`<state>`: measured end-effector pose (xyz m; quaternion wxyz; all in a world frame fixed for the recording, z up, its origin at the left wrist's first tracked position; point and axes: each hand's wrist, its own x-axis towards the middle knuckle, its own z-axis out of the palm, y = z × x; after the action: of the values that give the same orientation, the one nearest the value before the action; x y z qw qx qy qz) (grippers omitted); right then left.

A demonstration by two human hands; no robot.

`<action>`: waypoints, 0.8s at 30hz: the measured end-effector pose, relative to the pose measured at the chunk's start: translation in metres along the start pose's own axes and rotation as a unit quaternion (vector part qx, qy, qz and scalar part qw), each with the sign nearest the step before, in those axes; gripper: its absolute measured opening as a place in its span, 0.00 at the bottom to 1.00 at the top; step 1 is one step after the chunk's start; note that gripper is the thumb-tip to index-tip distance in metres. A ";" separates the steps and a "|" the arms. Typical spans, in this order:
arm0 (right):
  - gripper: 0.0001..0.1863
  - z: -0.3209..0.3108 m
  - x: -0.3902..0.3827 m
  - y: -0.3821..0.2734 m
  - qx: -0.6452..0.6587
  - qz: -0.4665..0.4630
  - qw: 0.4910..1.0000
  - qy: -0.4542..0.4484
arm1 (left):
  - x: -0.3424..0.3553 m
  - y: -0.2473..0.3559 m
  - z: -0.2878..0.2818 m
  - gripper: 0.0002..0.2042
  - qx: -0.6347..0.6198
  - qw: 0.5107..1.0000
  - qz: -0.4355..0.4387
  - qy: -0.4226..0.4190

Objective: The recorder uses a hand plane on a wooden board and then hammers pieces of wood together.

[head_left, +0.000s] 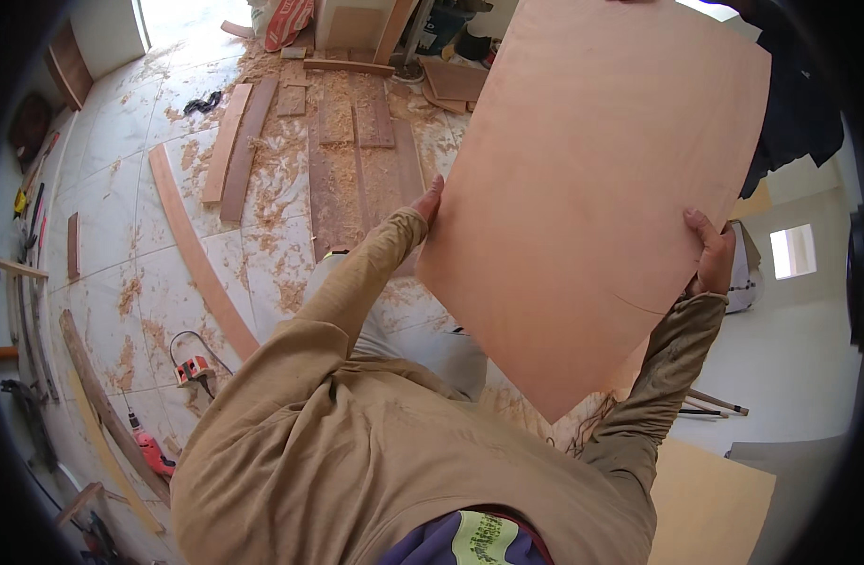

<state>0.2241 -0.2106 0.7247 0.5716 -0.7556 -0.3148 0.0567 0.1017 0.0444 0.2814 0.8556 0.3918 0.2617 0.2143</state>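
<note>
A large sheet of reddish-brown plywood (pixel 592 179) fills the right half of the view, held up at a tilt with one corner pointing down toward my body. My left hand (pixel 430 200) grips its left edge, the fingers hidden behind it. On the right edge, my right hand (pixel 713 252) is closed with the thumb flat on the face and the other fingers mostly out of sight. A thin dark curved line marks the face near the lower right. Behind the far right edge stands another person in dark clothing (pixel 804 104); fingertips show at the sheet's top edge.
Long wooden boards (pixel 201 254) lie on a tiled floor (pixel 102 198) strewn with shavings. A red drill (pixel 151 452) and a red-and-white power outlet box (pixel 195 370) rest at the lower left. Tools and strips line the left wall. A pale yellow panel (pixel 710 499) sits at the lower right.
</note>
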 end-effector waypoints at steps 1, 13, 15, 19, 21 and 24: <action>0.20 0.011 -0.009 -0.016 0.004 -0.016 1.000 -0.022 | 0.002 -0.022 -0.019 0.43 -0.236 0.957 -0.061 -0.156; 0.39 0.185 0.068 0.020 -0.343 0.010 0.904 -0.255 | -0.216 0.004 -0.124 0.43 -0.168 0.967 0.179 -0.071; 0.34 0.204 0.085 0.059 -0.058 0.162 0.932 -0.320 | -0.224 -0.007 -0.152 0.43 -0.154 0.974 0.163 -0.044; 0.26 0.187 0.090 0.048 0.092 0.143 0.930 -0.326 | -0.210 0.044 -0.131 0.39 -0.266 0.956 0.121 0.010; 0.24 0.198 0.116 0.057 0.113 0.174 0.916 -0.344 | -0.220 0.056 -0.170 0.33 -0.175 0.959 0.172 0.139; 0.23 0.204 0.117 0.026 0.074 0.145 0.923 -0.349 | -0.219 0.085 -0.230 0.30 -0.095 0.933 0.220 0.269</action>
<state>0.2375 0.0177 0.6642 0.4657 -0.6806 -0.3763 0.4222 -0.2228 0.0985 0.2816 0.7178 0.2847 0.3675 0.5183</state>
